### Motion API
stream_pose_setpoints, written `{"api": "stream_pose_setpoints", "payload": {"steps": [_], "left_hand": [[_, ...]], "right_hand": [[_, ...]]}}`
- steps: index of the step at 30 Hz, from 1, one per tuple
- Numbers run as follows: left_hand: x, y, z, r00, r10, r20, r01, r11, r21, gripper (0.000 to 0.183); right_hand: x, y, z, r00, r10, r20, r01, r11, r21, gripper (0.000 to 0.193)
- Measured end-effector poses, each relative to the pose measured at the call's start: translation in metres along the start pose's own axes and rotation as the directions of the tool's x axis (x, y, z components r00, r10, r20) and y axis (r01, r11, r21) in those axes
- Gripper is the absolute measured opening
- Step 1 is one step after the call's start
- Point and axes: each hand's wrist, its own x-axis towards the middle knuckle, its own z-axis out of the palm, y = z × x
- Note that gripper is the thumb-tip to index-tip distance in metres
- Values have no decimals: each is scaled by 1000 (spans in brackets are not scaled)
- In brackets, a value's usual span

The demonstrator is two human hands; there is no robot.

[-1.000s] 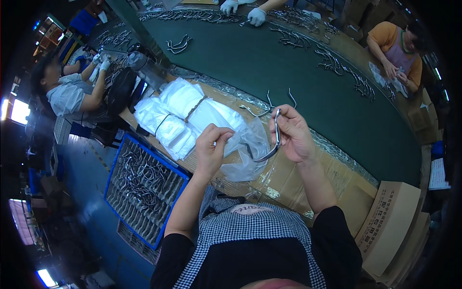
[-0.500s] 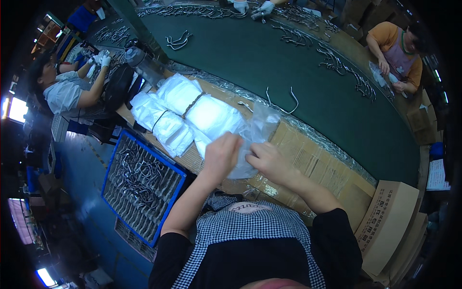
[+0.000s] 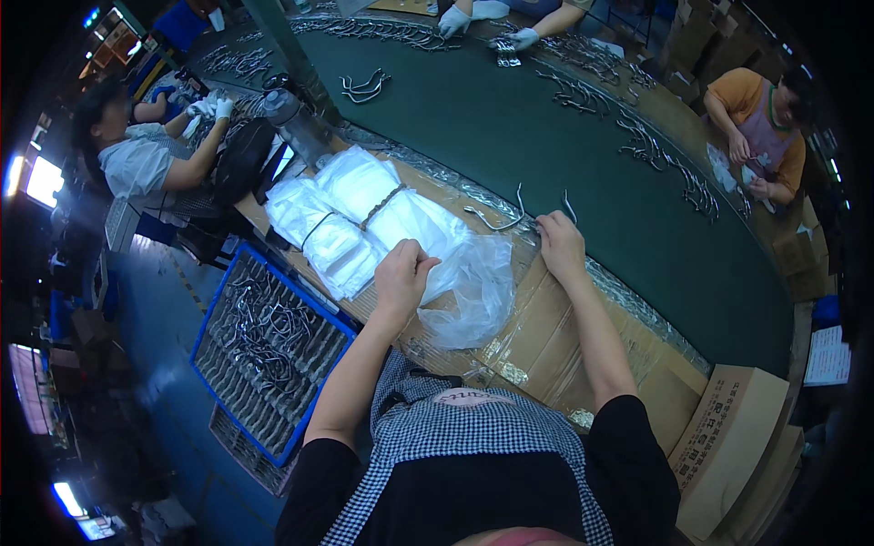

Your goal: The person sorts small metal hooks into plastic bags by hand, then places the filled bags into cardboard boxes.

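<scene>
My left hand is closed in a pinch on the edge of a clear plastic bag, which lies loosely spread on the cardboard-covered bench. Farther out, my right hand is at the belt's edge, its fingers closed around a curved, shiny metal rod; most of that rod is hidden by the hand. Just left of those fingers lies another bent metal rod. Two bundles of white plastic bags, a larger bundle and a smaller bundle, sit tied beyond my left hand.
A green conveyor belt with rows of metal rods runs beyond the bench. At left stands a blue-rimmed crate of metal rods. A bottle stands behind the bundles, a cardboard box at right. Co-workers sit around the belt.
My right hand has left the bag and reached forward and right to the metal rod. The bag has settled flatter on the bench, with my left hand still at its edge. The view has shifted slightly.
</scene>
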Motion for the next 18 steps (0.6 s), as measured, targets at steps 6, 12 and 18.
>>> {"api": "stream_pose_setpoints", "payload": {"steps": [6, 12, 18], "left_hand": [[2, 24, -18, 998, 15, -63, -29, 973, -228, 11], [-1, 61, -27, 996, 58, -69, -81, 914, -398, 3], [-12, 94, -44, 919, 343, -192, -385, 884, -265, 5]], "right_hand": [[25, -71, -69, 872, 408, 272, -396, 259, 881, 7], [22, -141, -92, 860, 226, 457, -419, -198, 886, 6], [-19, -154, -66, 847, -493, -198, 531, 780, 330, 15]]}}
